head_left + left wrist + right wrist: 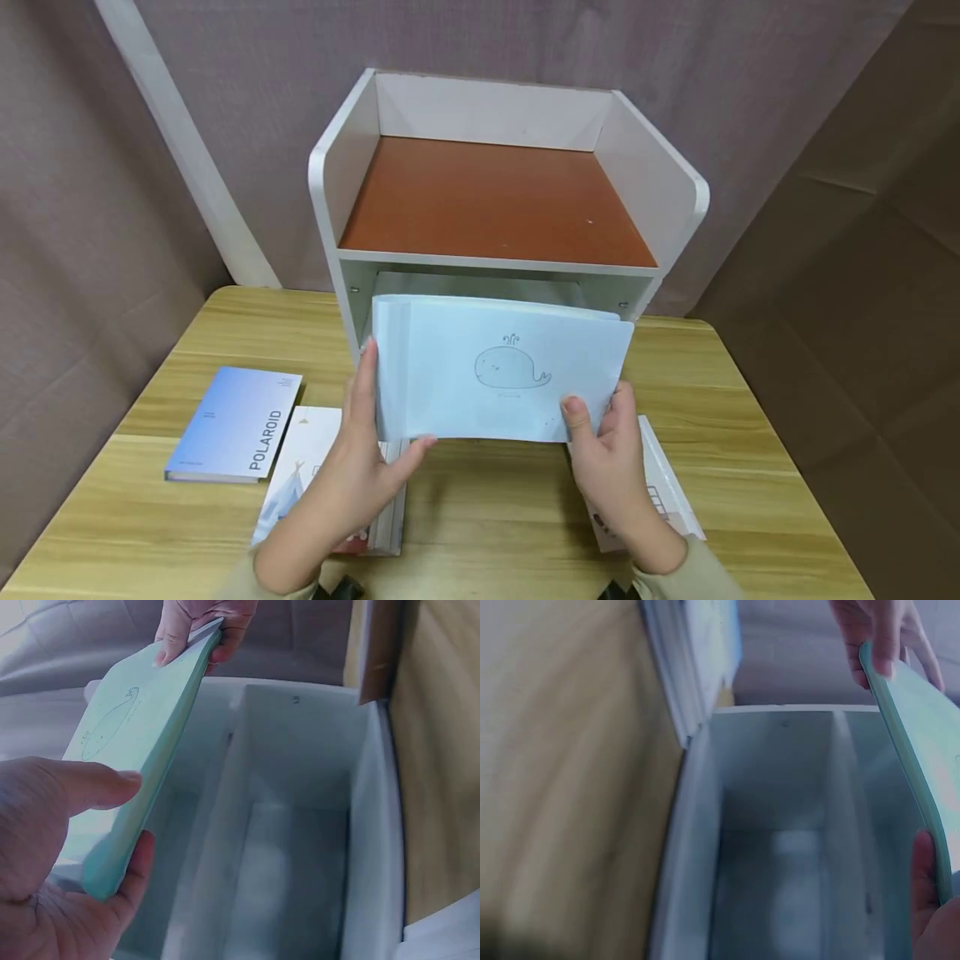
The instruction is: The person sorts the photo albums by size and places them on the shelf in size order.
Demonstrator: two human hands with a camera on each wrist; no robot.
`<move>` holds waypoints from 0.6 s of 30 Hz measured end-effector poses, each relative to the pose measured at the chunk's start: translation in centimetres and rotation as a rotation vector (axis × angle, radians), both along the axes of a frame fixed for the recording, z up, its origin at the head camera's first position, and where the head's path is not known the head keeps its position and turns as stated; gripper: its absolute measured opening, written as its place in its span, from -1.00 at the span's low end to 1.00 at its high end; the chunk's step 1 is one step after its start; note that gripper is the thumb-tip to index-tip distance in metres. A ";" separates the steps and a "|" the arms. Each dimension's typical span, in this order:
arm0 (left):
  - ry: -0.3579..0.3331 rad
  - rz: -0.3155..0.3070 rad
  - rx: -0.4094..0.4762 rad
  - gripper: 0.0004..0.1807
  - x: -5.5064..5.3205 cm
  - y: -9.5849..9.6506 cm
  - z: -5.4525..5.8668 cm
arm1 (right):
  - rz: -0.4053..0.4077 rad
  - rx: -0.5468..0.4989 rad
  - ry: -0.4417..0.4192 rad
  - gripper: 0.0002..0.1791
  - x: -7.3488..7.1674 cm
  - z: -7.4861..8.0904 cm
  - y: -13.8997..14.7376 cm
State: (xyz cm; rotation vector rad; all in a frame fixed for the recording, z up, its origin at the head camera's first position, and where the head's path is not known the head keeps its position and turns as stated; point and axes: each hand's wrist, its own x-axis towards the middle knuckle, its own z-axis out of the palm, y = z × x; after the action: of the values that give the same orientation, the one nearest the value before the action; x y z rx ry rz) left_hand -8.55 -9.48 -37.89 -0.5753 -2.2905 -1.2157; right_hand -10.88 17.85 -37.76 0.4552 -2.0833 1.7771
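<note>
Both hands hold a thin pale blue book [442, 367] with a whale drawn on its cover, in front of the small shelf's lower opening. My left hand [360, 467] grips its left end; in the left wrist view the thumb lies on the cover and fingers are underneath. At the lower right corner, my right hand [611, 467] pinches it, thumb on the cover and fingers behind. The book's edge [904, 757] and part of its cover show in the right wrist view. Its back is hidden.
A white shelf unit [356, 175] with a brown top board [495, 200] stands at the back of the wooden table [480, 517]. Left lie a blue POLAROID book [236, 425] and a white book with a tent picture [288, 479]. Another white book [667, 483] lies beneath the right hand.
</note>
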 end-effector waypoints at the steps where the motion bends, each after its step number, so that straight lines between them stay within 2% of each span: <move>1: 0.007 -0.001 -0.004 0.29 -0.1 0.0 0.3 | -0.005 0.004 0.003 -0.64 -0.2 0.3 0.0; 5: 0.056 -0.007 -0.002 0.23 -0.5 -0.1 1.0 | -0.034 0.014 0.002 -0.66 -0.8 1.5 0.2; 9: 0.108 -0.021 0.032 0.18 -1.0 -0.1 1.8 | -0.033 -0.029 0.005 -0.68 -1.4 2.5 0.1; 14: 0.153 -0.089 0.137 0.18 -1.6 0.1 2.9 | -0.001 -0.132 0.026 -0.67 -2.2 3.7 -0.1; 18: 0.174 -0.142 0.213 0.17 -1.9 0.4 3.4 | 0.012 -0.166 0.045 -0.65 -2.5 4.6 -0.1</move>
State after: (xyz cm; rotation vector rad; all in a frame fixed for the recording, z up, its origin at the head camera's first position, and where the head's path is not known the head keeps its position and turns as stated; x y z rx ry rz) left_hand -10.45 -9.11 -34.52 -0.7431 -1.9751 -1.3974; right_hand -13.36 17.80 -33.16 0.4573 -1.8872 1.9097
